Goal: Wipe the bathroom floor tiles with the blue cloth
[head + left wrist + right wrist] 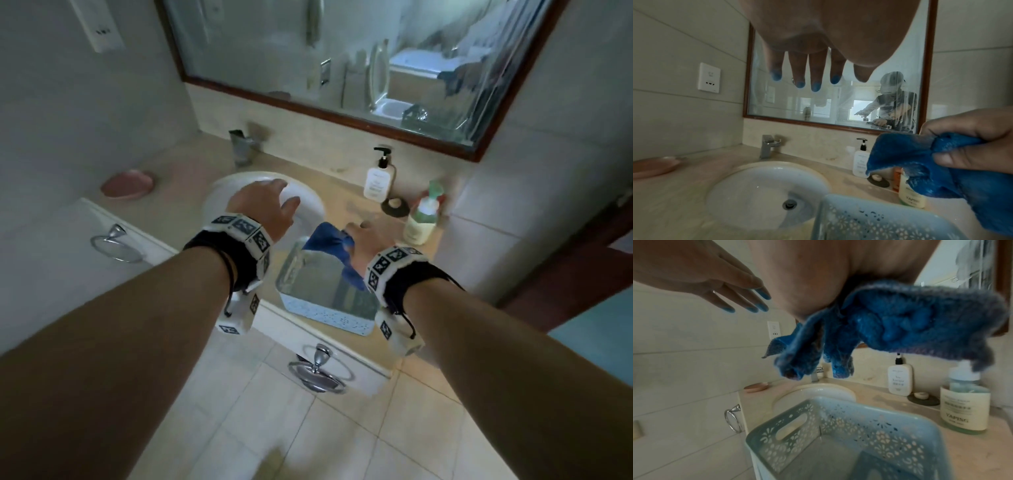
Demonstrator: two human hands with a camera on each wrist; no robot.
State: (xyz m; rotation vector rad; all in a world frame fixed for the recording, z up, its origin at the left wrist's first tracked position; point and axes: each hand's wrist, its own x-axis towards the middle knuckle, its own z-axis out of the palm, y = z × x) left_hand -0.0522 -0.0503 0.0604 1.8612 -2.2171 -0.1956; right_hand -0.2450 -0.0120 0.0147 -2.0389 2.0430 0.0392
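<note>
The right hand, at centre right of the head view, grasps a crumpled blue fuzzy knit cloth, fingers and thumb curled round a bunched fold. The cloth hangs in soft lobes above the far end of a pale blue rectangular plastic basket with perforated floral-pattern walls and a slot handle. The basket stands on a beige stone-look countertop, just beside a white oval ceramic basin. The left hand hovers released above the basin, fingers straight and spread, holding nothing. At right, a white pump bottle and a clear green-tinted bottle stand near the wall. Glossy cream floor tiles fill the lower frame.
</note>
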